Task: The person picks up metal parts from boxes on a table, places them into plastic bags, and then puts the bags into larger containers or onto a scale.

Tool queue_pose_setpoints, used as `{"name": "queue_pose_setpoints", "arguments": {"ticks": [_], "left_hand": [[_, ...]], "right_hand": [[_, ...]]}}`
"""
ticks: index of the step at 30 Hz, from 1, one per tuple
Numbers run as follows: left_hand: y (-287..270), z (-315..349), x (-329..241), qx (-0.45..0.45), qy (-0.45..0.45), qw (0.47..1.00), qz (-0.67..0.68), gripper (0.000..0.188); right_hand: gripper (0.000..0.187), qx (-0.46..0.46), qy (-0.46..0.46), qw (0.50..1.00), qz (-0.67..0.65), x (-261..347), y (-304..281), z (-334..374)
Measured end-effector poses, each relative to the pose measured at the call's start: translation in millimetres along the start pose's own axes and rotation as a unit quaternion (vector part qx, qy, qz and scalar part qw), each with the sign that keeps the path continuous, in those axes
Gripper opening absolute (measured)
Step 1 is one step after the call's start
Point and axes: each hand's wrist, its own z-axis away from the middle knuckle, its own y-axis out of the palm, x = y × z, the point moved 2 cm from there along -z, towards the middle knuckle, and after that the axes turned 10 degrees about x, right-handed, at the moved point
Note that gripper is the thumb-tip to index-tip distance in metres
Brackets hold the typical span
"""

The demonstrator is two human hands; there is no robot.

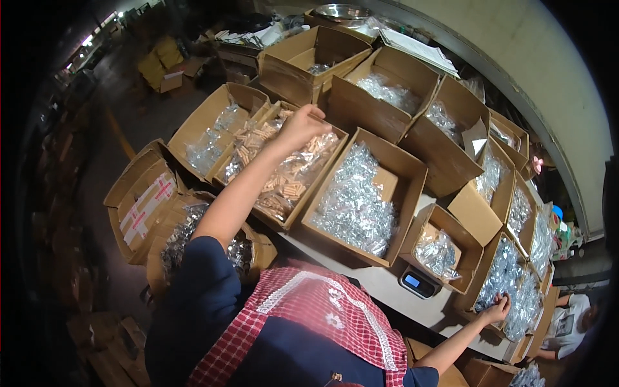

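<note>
My left hand [302, 128] is above a cardboard box [336, 146] full of clear bags of copper-coloured pieces [293, 189]. Its fingers are loosely bent and a little apart, and nothing shows between them. Far to the right, my right hand [496, 311] reaches into another box, its fingers closed at the edge of a clear plastic bag of silvery metal parts [509, 277]. Between my hands stand a large box [412, 179] of bagged silvery parts and a smaller box [422, 226] with a few bags, which rests on a digital scale [419, 282].
More open boxes with bagged parts [387, 90] stand behind, along the wall. At the left are a taped box [138, 206] and a box of dark metal pieces [184, 242]. A metal bowl [342, 11] sits at the back. Another person [570, 326] is at the far right.
</note>
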Motion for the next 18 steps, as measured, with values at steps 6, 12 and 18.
{"name": "queue_pose_setpoints", "arguments": {"ticks": [6, 12, 18], "left_hand": [[8.7, 4.1, 35.3, 0.071, -0.118, 0.895, -0.425, 0.065], [-39.0, 14.4, 34.2, -0.111, 0.094, 0.989, 0.037, 0.015], [-212.1, 33.5, 86.7, -0.25, -0.073, 0.949, -0.177, 0.024]], "right_hand": [[0.019, -0.001, 0.004, 1.0, 0.015, -9.2, 3.5, -8.2], [0.021, -0.019, 0.007, 1.0, 0.006, -28.7, -17.5, -17.1], [0.024, -0.047, 0.024, 0.997, 0.053, -41.5, -23.7, -30.1]]}}
